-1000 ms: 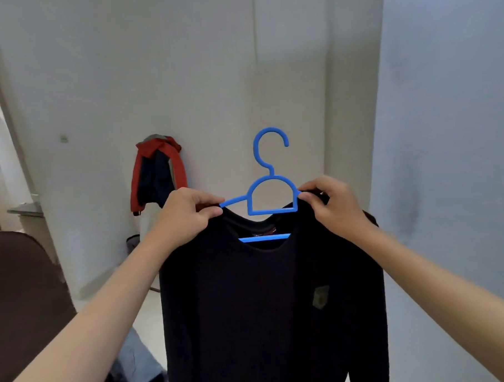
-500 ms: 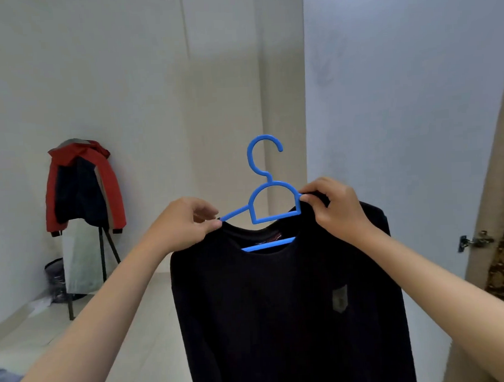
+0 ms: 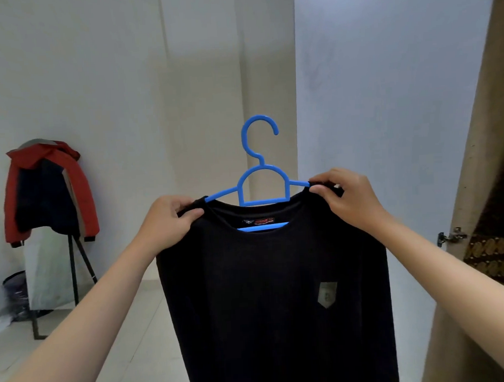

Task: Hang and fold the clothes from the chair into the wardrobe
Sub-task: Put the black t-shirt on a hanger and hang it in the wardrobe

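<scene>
A black long-sleeved shirt (image 3: 272, 291) with a small grey chest patch hangs on a blue plastic hanger (image 3: 262, 173), held up in front of me. My left hand (image 3: 167, 220) pinches the shirt's left shoulder over the hanger arm. On the other side, my right hand (image 3: 346, 198) pinches the right shoulder against the hanger arm. The hook points up, free of any rail. The brown wardrobe door (image 3: 475, 181) stands open at the right edge, with patterned cloth (image 3: 490, 258) visible inside.
A red and dark jacket (image 3: 47, 191) hangs on a black stand (image 3: 75, 268) at the left wall. A small dark bin (image 3: 15, 296) sits on the floor beside it. A white wall panel (image 3: 386, 127) is straight ahead.
The view has swung right, bringing the wardrobe door into sight. My hands have spread outward along the shoulders, and both hanger arms now show at the neckline.
</scene>
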Motion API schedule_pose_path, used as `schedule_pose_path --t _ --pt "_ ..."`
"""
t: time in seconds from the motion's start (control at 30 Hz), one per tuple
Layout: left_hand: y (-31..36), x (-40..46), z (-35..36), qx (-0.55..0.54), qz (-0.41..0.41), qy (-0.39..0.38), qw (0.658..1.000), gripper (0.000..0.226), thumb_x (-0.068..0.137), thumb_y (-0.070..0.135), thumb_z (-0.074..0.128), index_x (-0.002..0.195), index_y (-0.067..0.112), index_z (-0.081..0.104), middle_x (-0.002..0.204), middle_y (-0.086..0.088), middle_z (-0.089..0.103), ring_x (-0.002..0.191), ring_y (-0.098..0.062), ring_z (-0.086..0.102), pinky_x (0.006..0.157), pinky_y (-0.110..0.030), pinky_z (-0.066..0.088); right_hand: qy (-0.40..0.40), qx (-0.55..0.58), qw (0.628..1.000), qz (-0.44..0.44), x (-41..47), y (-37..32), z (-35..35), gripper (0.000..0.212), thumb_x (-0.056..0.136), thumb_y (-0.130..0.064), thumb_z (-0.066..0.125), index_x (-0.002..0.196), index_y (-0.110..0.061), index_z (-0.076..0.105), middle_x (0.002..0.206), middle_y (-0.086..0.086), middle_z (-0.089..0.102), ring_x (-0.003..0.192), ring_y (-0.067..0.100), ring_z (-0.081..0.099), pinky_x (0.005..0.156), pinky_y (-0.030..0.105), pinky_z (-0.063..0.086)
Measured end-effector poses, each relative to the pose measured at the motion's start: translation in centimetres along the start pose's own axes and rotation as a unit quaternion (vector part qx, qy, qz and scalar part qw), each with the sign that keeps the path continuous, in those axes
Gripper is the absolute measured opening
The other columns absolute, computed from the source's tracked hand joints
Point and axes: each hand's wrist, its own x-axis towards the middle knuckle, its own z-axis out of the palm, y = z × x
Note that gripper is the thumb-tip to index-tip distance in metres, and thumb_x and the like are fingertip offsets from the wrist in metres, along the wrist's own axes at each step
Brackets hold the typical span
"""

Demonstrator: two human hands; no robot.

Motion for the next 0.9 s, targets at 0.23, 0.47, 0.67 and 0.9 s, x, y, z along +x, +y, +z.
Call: schedule_pose_path --t 0.23,0.47,0.67,0.9 --pt "-0.1 1.1 0.0 -0.037 -0.005 -0.032 0.999 0.013 0.085 0.022 0.067 0.072 0.023 0.069 0.070 0.004 0.071 0.067 -0.009 0.063 0.067 -0.026 0.044 0.040 0.022 0.996 0.081 0.0 -0.4 0.0 0.014 0.089 -0.009 0.063 0.100 -0.014 0.072 0.090 -0.011 0.066 0.083 0.007 0.061 0.075 0.003 0.040" --pt "0.9 2.0 2.3 -0.154 0.041 0.004 0.987 0.012 0.085 0.013 0.067 0.089 0.024 0.069 0.078 -0.004 0.070 0.075 -0.014 0.066 0.075 -0.026 0.051 0.093 0.032 0.983 0.157 0.2 0.3 -2.1 0.024 0.089 -0.011 0.062 0.090 -0.034 0.067 0.089 -0.017 0.069 0.087 0.004 0.064 0.080 0.023 0.047" --pt "2.8 2.7 5.5 -0.242 0.101 0.077 0.962 0.015 0.081 0.007 0.071 0.082 0.022 0.070 0.078 0.014 0.071 0.076 0.002 0.066 0.072 -0.008 0.048 0.156 -0.101 0.969 0.160 -0.5 0.9 -3.1 0.019 0.086 -0.021 0.063 0.089 -0.040 0.062 0.096 -0.017 0.064 0.097 0.010 0.059 0.095 0.048 0.042" --pt "4.8 3.5 9.5 -0.286 0.118 0.059 0.949 0.014 0.079 0.008 0.074 0.082 0.022 0.073 0.078 0.015 0.069 0.072 0.001 0.065 0.069 -0.006 0.047 0.104 -0.245 0.961 -0.073 -1.4 -0.5 -2.2 0.038 0.080 -0.040 0.071 0.115 -0.028 0.063 0.115 -0.001 0.064 0.101 0.019 0.059 0.088 0.038 0.040"
